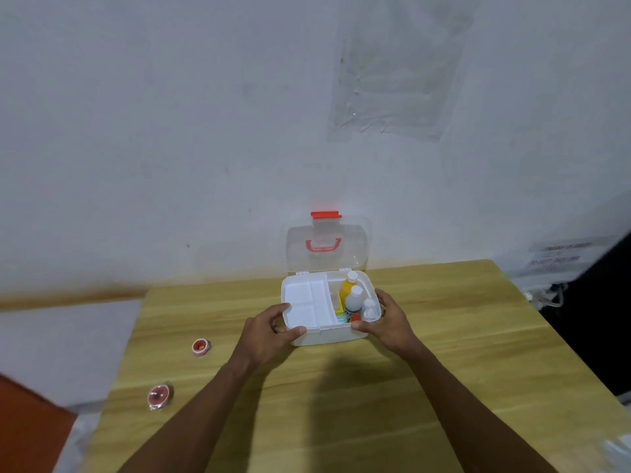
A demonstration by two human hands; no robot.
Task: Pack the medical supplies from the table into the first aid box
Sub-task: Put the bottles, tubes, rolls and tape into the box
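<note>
The white first aid box [324,336] stands on the wooden table [341,404], its clear lid [326,247] with a red handle raised against the wall. A white divided tray [307,303] covers the box's left half. On the right half stand an orange bottle [347,286], a white bottle [353,300] and small white containers [369,308]. My left hand [269,332] grips the box's front left corner at the tray's edge. My right hand [384,319] holds the box's right side. Two red-and-white tape rolls [200,347] [159,397] lie on the table's left part.
A white wall rises right behind the box, with a clear plastic sheet [399,70] taped on it. The table's left edge runs close to the tape rolls. A dark object [594,319] and cords stand beyond the right edge. Crumpled plastic [618,452] lies at bottom right.
</note>
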